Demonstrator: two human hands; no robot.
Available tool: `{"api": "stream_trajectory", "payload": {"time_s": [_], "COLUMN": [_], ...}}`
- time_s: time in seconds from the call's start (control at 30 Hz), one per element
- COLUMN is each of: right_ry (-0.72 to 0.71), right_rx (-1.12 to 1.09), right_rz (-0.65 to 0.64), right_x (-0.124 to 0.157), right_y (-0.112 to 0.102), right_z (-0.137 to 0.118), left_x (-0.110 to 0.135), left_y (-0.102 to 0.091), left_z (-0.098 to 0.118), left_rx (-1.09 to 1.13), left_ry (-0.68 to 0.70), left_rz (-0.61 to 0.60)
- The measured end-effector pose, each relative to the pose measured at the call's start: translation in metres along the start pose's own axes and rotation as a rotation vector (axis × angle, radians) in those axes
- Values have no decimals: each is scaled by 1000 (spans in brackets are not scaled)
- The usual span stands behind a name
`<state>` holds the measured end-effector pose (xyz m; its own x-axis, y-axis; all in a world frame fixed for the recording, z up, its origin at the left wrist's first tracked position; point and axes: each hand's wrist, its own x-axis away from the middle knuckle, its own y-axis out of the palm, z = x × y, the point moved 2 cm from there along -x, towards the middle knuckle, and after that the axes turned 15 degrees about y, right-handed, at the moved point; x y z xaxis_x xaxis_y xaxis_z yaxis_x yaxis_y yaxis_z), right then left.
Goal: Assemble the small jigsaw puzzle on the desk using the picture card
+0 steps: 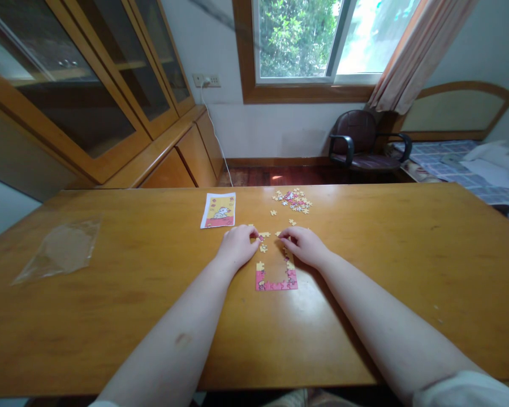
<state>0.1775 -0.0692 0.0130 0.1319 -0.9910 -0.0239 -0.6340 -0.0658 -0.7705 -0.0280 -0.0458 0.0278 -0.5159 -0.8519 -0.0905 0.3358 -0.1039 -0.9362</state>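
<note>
Both hands rest on the bench [407,254] at the top of a half-built puzzle [275,283], whose long axis runs straight away from the person. Its finished pink bottom edge lies nearest the body, below and between the two grips, and its unfinished top points at the far side of the bench. The middle of the puzzle is bare wood. The left hand [237,247] lies knuckles up just left of the puzzle's top corner with its fingers drawn together. The fingertips meet at a small yellow piece [265,234], but whether that grip is clamped on the piece cannot be told. Another loose piece [263,247] lies just under those fingertips. The right hand [304,246] covers the puzzle's upper right side, fingers curled and pointing left toward the other hand. Its grip is hidden from above, so whether it is apart or together cannot be told. Beyond both grips lies a pile of pieces [293,199], with a few strays between it and the fingers. A picture card [219,210] lies beyond the left grip, near it. A clear plastic bag [61,249] sits well off to the left. Nothing lies between the two hands except the small pieces.
</note>
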Motion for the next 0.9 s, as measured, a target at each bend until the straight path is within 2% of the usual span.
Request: {"api": "stream_trajectory", "payload": {"time_s": [0.23, 0.37, 0.53, 0.73, 0.9], "right_ry": [15, 52, 177, 256, 292], "right_rx": [0, -16, -60, -44, -40], "right_rz": [25, 107, 258, 286, 351], "right_x": [0, -2, -6, -8, -10], "right_y": [-1, -4, -8, -10, -15], "right_z": [-2, 2, 14, 18, 24], "left_x": [1, 1, 0, 0, 0], "left_y": [-2, -1, 1, 2, 2], "left_z": [3, 1, -1, -2, -3], "left_rx": [-2, -4, -18, -23, 21], "left_ry": [-10, 0, 22, 23, 40], "left_rz": [-6, -3, 6, -7, 38]}}
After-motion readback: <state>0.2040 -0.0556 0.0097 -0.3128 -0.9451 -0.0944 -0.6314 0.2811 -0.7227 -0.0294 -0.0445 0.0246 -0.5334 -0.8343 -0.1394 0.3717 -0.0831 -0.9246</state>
